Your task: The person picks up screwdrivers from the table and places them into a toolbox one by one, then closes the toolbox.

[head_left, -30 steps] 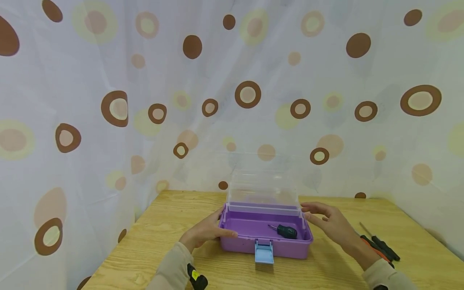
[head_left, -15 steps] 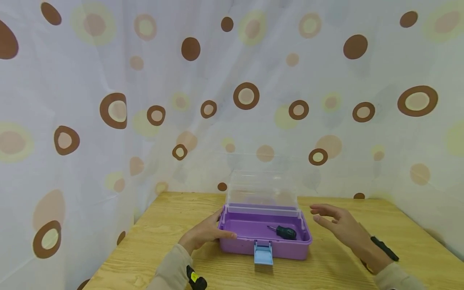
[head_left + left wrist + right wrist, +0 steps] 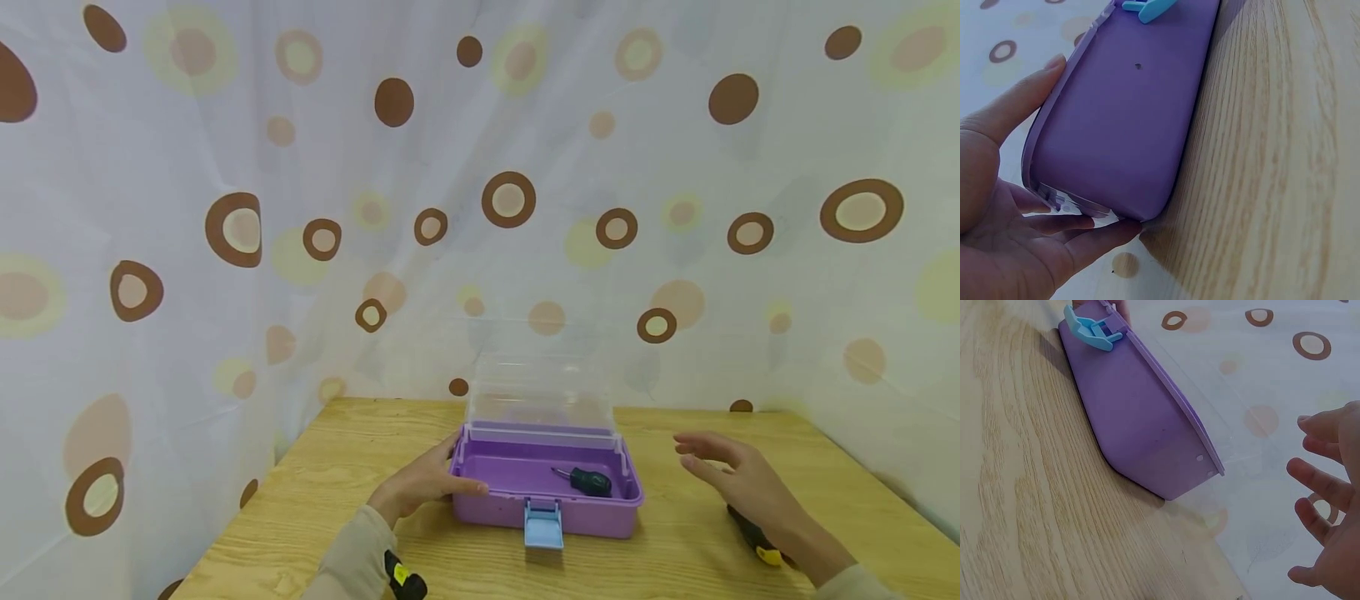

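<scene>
A purple toolbox [image 3: 510, 510] with a raised clear lid [image 3: 543, 392] stands on the wooden table. My left hand [image 3: 423, 482] holds its left end, thumb along the front rim and fingers round the end wall. A light blue latch [image 3: 543, 528] hangs down at the front. A short screwdriver with a dark green handle [image 3: 591, 482] lies inside, near the right end. My right hand [image 3: 738, 479] hovers to the right of the toolbox, fingers spread and holding nothing. In the right wrist view, a gap separates these fingers [image 3: 1319, 481] from the box.
Beneath my right hand lies a black tool handle with a yellow part [image 3: 753, 533], partly covered by the wrist. Another black and yellow object [image 3: 405, 579] is beside my left sleeve. A spotted white curtain [image 3: 570, 275] hangs behind the table.
My right hand has drawn away from the toolbox's right end, moving right over the tools, which it now largely covers. The left hand has stayed on the box.
</scene>
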The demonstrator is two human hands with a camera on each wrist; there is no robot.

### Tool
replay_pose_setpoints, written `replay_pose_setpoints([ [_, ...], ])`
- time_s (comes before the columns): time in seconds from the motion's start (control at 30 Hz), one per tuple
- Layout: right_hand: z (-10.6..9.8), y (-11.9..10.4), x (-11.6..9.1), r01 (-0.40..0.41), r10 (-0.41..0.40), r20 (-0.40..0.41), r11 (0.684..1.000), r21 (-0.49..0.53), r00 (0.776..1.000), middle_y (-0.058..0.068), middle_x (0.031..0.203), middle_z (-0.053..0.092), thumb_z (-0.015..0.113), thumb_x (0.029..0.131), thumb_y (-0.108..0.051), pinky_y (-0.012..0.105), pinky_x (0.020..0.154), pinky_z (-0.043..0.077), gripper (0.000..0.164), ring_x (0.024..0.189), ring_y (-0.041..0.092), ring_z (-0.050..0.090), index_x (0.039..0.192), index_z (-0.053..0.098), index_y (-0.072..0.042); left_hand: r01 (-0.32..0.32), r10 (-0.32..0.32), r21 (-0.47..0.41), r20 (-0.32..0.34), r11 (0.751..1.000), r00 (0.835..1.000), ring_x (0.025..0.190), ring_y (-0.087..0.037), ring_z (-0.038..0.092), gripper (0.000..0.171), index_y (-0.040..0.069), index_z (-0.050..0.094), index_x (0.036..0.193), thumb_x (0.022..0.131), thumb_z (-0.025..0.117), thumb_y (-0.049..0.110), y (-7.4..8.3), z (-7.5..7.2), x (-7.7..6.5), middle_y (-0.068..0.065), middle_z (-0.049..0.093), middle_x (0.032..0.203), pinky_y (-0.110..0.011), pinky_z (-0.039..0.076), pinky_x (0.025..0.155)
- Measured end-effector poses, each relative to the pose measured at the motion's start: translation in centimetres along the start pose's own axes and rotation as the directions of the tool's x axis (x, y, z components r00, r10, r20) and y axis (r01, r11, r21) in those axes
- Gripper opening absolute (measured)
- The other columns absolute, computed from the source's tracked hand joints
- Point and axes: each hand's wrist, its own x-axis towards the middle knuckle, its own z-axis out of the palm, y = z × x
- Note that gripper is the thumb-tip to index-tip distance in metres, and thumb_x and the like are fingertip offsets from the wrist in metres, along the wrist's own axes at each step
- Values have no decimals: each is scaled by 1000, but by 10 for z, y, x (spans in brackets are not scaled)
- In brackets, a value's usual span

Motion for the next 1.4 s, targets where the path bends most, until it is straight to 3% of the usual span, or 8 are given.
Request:
replay_pose_setpoints([
  [0.13, -4, 7, -5, -36, 36, 8, 999, -13, 999, 17, 135, 64, 59, 107, -32, 75, 91, 42, 49, 118, 26, 59, 145, 56, -2, -2, 2, 1, 3, 1000, 1000, 144, -47, 34, 111, 7, 9, 166, 87, 85, 20, 2, 1, -1, -26, 22, 166, -63, 35, 112],
  [0.23, -6, 12, -9, -44, 44, -1, 999, -29, 999, 18, 134, 64, 59, 107, -31, 71, 89, 46, 48, 114, 16, 59, 145, 57, -1, -8, 8, 1, 6, 1000, 1000, 144, -47, 34, 110, 6, 9, 166, 88, 84, 19, 2, 1, -1, -26, 22, 165, -63, 34, 113],
  [0.4, -10, 22, -15, -68, 68, -5, 997, -26, 998, 20, 133, 64, 60, 107, -29, 52, 88, 54, 48, 105, -2, 58, 143, 57, 3, -11, 11, -15, 13, 1000, 1000, 143, -46, 35, 109, 8, 9, 167, 88, 84, 19, 2, 1, -1, -25, 22, 166, -62, 34, 113],
  [0.67, -18, 38, -26, -142, 143, 29, 990, -26, 989, 20, 133, 65, 60, 107, -32, 27, 80, 54, 52, 104, 0, 60, 144, 55, 5, -15, 16, -32, 18, 999, 1000, 140, -45, 41, 109, 8, 9, 167, 88, 84, 17, 1, 1, 0, -26, 27, 163, -61, 36, 112],
  [0.9, -27, 49, -32, -239, 238, 72, 971, 6, 969, 24, 141, 58, 58, 107, -39, 30, 82, 56, 63, 104, 1, 59, 150, 48, 6, -15, 16, -52, 18, 999, 1000, 139, -44, 42, 110, 8, 9, 167, 88, 84, 17, 0, 1, 0, -26, 28, 162, -60, 38, 111],
  [1.07, -29, 54, -35, -274, 279, 67, 959, -71, 958, 22, 133, 64, 60, 106, -41, 46, 87, 57, 65, 108, 23, 65, 147, 49, 9, -10, 11, -48, 13, 999, 1000, 139, -44, 42, 109, 8, 9, 167, 88, 84, 17, -1, 1, 0, -26, 28, 163, -60, 38, 111],
  [1.17, -28, 55, -37, -244, 254, 39, 955, -168, 966, 21, 127, 68, 59, 106, -42, 54, 86, 56, 63, 109, 35, 65, 143, 53, 9, -12, 13, -40, 12, 999, 1000, 139, -43, 43, 108, 8, 10, 167, 88, 84, 17, -1, 1, 0, -25, 29, 163, -60, 38, 111],
  [1.4, -22, 59, -45, -174, 177, -17, 938, -301, 984, 20, 120, 71, 64, 104, -37, 42, 76, 59, 53, 100, 32, 70, 135, 62, 7, -31, 34, -65, 38, 997, 999, 134, -41, 49, 108, 8, 10, 167, 89, 83, 15, -1, 0, 2, -26, 35, 159, -58, 41, 110],
])
